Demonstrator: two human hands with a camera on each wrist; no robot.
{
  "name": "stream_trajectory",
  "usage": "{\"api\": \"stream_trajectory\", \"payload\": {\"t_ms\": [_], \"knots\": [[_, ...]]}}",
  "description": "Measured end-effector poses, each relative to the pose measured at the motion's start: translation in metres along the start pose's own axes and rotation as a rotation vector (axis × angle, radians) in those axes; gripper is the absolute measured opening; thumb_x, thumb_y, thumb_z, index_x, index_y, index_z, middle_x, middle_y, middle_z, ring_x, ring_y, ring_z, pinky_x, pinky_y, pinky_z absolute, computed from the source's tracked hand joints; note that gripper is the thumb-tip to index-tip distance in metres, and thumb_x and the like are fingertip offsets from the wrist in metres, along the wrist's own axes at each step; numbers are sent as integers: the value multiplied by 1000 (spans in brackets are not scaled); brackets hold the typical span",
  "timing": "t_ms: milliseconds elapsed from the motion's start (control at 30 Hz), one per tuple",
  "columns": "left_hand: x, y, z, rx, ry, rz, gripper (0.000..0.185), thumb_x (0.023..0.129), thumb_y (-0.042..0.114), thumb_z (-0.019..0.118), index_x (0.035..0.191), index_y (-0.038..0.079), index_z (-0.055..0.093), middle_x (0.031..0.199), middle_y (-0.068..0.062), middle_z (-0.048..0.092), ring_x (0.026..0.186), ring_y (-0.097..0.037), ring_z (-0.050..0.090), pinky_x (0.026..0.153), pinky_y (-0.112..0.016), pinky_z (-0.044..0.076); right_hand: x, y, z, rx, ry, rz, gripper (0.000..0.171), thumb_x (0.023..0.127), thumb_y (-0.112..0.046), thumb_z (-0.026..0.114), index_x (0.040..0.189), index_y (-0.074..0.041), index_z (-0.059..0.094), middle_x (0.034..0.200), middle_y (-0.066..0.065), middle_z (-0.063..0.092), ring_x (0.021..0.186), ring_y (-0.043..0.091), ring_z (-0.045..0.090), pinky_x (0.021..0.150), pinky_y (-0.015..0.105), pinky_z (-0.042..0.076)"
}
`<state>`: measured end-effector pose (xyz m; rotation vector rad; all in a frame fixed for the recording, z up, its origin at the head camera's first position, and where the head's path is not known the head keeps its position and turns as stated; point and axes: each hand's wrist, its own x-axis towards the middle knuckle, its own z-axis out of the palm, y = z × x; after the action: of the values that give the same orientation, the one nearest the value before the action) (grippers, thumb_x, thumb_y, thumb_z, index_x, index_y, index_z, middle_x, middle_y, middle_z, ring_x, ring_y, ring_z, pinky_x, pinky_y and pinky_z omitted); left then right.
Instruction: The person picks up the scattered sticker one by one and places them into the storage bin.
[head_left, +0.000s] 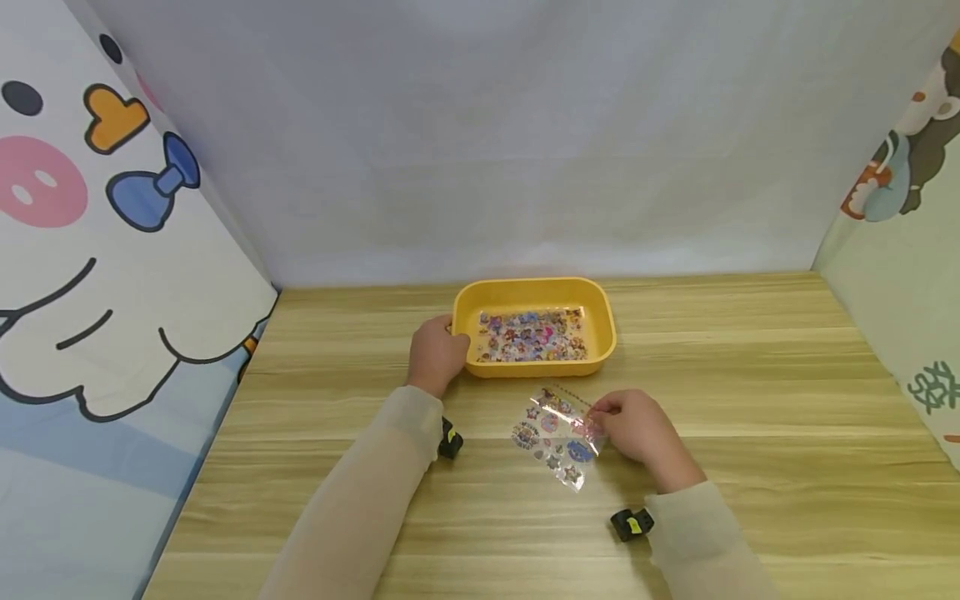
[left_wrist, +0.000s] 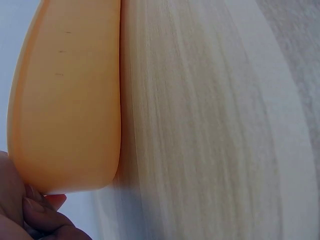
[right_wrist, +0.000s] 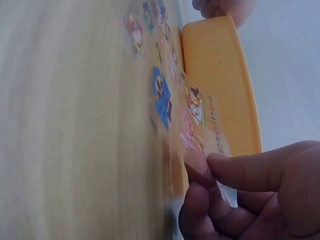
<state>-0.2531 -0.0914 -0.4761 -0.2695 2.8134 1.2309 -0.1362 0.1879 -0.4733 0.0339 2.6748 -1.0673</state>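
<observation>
Wooden surface [head_left: 750, 400], walled in by white cloth [head_left: 480, 133] behind and cartoon-printed panels at either side. Yellow tray [head_left: 604, 321] near the far edge, with a sheet of colourful stickers [head_left: 531, 335] flat inside. Left hand [head_left: 437, 353] curled round the tray's left end. Clear sticker sheet [head_left: 553, 433] just in front of the tray, lifted a little off the wood, pinched at its right edge by the right hand [head_left: 641, 432]. Hands well apart, each clamped on its own thing.
</observation>
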Motion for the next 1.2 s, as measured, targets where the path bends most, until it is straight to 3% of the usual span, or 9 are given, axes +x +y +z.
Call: {"api": "stream_trajectory", "payload": {"t_ms": [267, 500, 767, 967, 1100, 1200], "knots": [[-1, 1, 0, -17, -3, -12, 44, 95, 14, 57, 138, 6, 65, 113, -8, 71, 86, -22, 65, 69, -31, 53, -1, -1, -4, 146, -59, 59, 13, 97, -8, 67, 95, 0, 77, 77, 3, 71, 68, 18, 64, 64, 33, 51], [-2, 2, 0, -16, -3, -14, 41, 96, 13, 57, 135, 6, 67, 108, -7, 71, 82, -21, 64, 65, -30, 52, 0, -2, -8, 313, -125, 68, 14, 97, -7, 69, 101, 4, 76, 79, 5, 72, 67, 16, 64, 62, 30, 54], [-2, 0, 0, -20, -1, -12, 41, 96, 14, 57, 135, 6, 67, 106, -6, 71, 83, -21, 64, 67, -31, 53, 8, -1, -15, 602, -230, 71, 20, 99, -5, 65, 112, 9, 72, 87, 6, 72, 73, 13, 64, 69, 27, 57], [-1, 0, 1, -20, 4, -8, 39, 95, 13, 57, 131, 6, 69, 103, -7, 71, 82, -22, 65, 68, -32, 54, 19, -6, -19, 831, -167, 79, 19, 102, -2, 60, 114, 10, 68, 91, 6, 72, 77, 12, 68, 73, 26, 58], [-2, 1, 0, -5, 4, -15, 40, 96, 14, 57, 134, 5, 68, 108, -7, 71, 85, -22, 64, 70, -32, 53, 26, -20, -24, 934, -31, 131, 26, 103, -5, 61, 123, 12, 63, 96, 4, 73, 82, 11, 69, 76, 24, 57], [-3, 3, -1, 3, 3, -20, 41, 97, 14, 57, 136, 5, 66, 113, -8, 70, 88, -23, 64, 72, -33, 54, 31, -33, -29, 946, 78, 160, 34, 103, -11, 64, 130, 11, 60, 100, 4, 73, 86, 11, 70, 78, 23, 57]]}}
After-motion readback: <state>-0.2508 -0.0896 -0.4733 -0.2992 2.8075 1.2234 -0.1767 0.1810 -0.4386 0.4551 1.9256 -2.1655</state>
